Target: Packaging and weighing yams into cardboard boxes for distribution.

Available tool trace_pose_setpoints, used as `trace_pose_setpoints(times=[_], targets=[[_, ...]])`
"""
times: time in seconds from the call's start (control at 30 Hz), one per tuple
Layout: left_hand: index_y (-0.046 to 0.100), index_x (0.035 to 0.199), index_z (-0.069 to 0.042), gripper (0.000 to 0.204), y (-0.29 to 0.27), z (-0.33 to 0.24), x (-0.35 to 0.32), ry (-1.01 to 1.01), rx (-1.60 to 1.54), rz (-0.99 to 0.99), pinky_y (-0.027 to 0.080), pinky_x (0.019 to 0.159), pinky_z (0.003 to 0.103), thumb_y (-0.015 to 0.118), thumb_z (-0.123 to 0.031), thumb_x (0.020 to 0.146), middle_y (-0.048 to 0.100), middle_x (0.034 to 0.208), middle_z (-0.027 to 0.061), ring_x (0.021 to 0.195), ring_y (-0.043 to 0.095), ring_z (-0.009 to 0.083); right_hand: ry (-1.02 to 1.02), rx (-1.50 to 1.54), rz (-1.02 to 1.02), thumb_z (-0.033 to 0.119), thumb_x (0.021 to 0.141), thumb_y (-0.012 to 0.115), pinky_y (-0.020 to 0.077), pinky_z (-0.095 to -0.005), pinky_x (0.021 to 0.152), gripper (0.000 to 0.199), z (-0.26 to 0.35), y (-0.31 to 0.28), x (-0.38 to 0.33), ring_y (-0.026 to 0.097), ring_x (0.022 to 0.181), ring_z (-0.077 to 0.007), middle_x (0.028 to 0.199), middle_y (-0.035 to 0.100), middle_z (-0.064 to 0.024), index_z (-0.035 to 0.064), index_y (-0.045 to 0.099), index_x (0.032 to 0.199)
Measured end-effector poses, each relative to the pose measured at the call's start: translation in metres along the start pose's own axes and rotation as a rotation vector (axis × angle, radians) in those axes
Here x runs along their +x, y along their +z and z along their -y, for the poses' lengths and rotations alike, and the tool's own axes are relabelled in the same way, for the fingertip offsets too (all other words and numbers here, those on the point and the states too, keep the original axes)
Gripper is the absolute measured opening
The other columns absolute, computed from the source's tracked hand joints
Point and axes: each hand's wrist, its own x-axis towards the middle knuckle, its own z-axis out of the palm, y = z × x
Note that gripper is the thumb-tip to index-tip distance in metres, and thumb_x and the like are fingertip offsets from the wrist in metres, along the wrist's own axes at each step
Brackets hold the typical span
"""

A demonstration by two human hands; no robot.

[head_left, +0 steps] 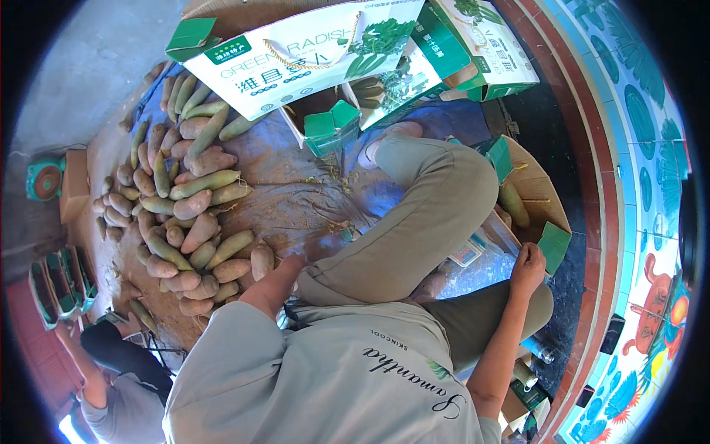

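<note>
- At the right of the frame, just past the bent knee, the person's right hand (528, 263) rests with fingers curled on the edge of an open cardboard box (534, 194); whether it pinches the flap or only touches it, I cannot tell.
- That box is brown inside with green flap ends, and one long greenish radish (513, 204) lies in it, just above the hand.
- Just left of the hand a small scale (467, 251) with a pale display sits on the floor beside the knee.
- At lower centre, the left arm reaches down toward the heap, but the left hand (290, 264) is mostly hidden behind the leg, so I cannot tell if it is open or closed.
- The heap of radishes (185, 211) fills the left half of the frame: long, stubby roots, dusty pink-brown at one end and green at the other, lying jumbled on a blue tarp (296, 192).
- The nearest root lies just beside the left wrist.
- At the top of the frame stand white-and-green gift cartons (296, 52) with rope handles, one lying open.
- In the lower left corner another person (118, 385) crouches near the heap.
</note>
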Motion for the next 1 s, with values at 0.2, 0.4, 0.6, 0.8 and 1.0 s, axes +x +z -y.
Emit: trace_pose_setpoints(times=[0.2,0.4,0.6,0.8,1.0], targets=[[0.057,0.113,-0.006,0.041,0.011,0.026,-0.015,0.006,-0.041,0.014,0.044,0.086,0.043,0.056,-0.03,0.079,0.059,0.11,0.0203,0.101,0.057,0.0315,0.009,0.0,-0.01,0.011,0.081,0.054,0.0447,-0.0399,0.069,0.009,-0.002,0.0,-0.001,0.056,0.077,-0.0314,0.081,0.061,-0.0116,0.0039,0.06,0.08],[0.057,0.113,-0.006,0.043,0.002,0.006,-0.001,0.003,-0.079,0.026,0.044,0.086,0.043,0.056,-0.032,0.079,0.058,0.11,0.0202,0.102,0.057,0.0318,-0.002,-0.006,-0.016,0.011,0.081,0.053,0.0448,-0.0396,0.069,0.01,0.0,-0.001,0.0,0.056,0.078,-0.0312,0.082,0.061,-0.0114,0.004,0.06,0.081],[0.056,0.114,-0.006,0.045,0.0,0.006,0.002,0.009,-0.119,0.043,0.044,0.086,0.043,0.056,-0.033,0.078,0.058,0.11,0.0201,0.102,0.056,0.0321,0.014,-0.003,0.004,0.012,0.082,0.052,0.0446,-0.0398,0.07,0.012,0.0,-0.001,0.0,0.056,0.08,-0.0313,0.084,0.061,-0.0117,0.0039,0.06,0.082],[0.056,0.114,-0.006,0.047,-0.005,-0.002,0.008,0.016,-0.166,0.061,0.044,0.086,0.043,0.056,-0.035,0.078,0.058,0.111,0.0201,0.103,0.056,0.0324,0.004,-0.002,0.004,0.012,0.082,0.052,0.0444,-0.04,0.071,0.012,-0.002,0.0,0.001,0.056,0.08,-0.0319,0.083,0.061,-0.0119,0.0036,0.06,0.081],[0.055,0.115,-0.006,0.049,-0.001,0.0,0.007,0.02,-0.206,0.083,0.043,0.087,0.043,0.056,-0.037,0.078,0.058,0.111,0.02,0.104,0.056,0.0327,0.005,0.001,0.003,0.011,0.082,0.052,0.0438,-0.0405,0.069,0.011,0.001,-0.002,0.001,0.055,0.077,-0.0321,0.082,0.061,-0.012,0.0034,0.06,0.081]])
